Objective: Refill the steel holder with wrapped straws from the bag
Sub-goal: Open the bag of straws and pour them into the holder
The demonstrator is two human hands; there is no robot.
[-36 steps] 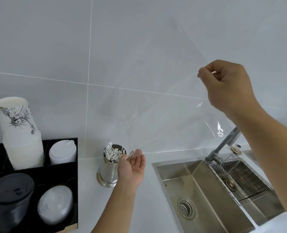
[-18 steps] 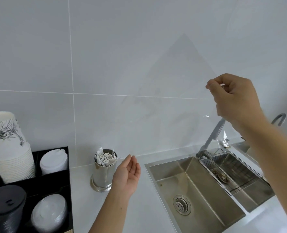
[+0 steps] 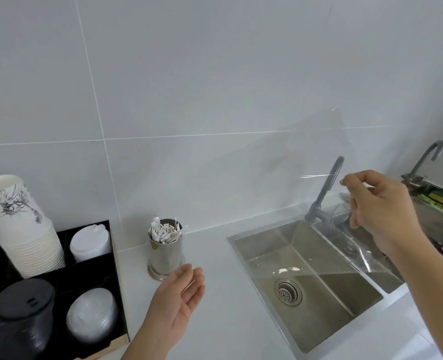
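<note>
The steel holder (image 3: 165, 253) stands on the white counter, packed with white wrapped straws (image 3: 164, 233). My left hand (image 3: 181, 302) hovers open, palm up, just in front and right of the holder, not touching it. My right hand (image 3: 378, 211) is over the sink, fingers pinched on the clear plastic bag (image 3: 321, 152). The bag looks empty and hangs as a nearly invisible sheet in front of the wall and tap.
A steel sink (image 3: 306, 276) with a grey tap (image 3: 324, 188) lies right of the holder. A black organiser (image 3: 95, 266) at left holds stacked paper cups (image 3: 20, 224) and lids. A second tap (image 3: 425, 157) and a tray with sponges (image 3: 438, 201) sit far right.
My right hand has come down and to the right with the bag, from high against the wall to just above the sink. My left hand has drawn back from the holder.
</note>
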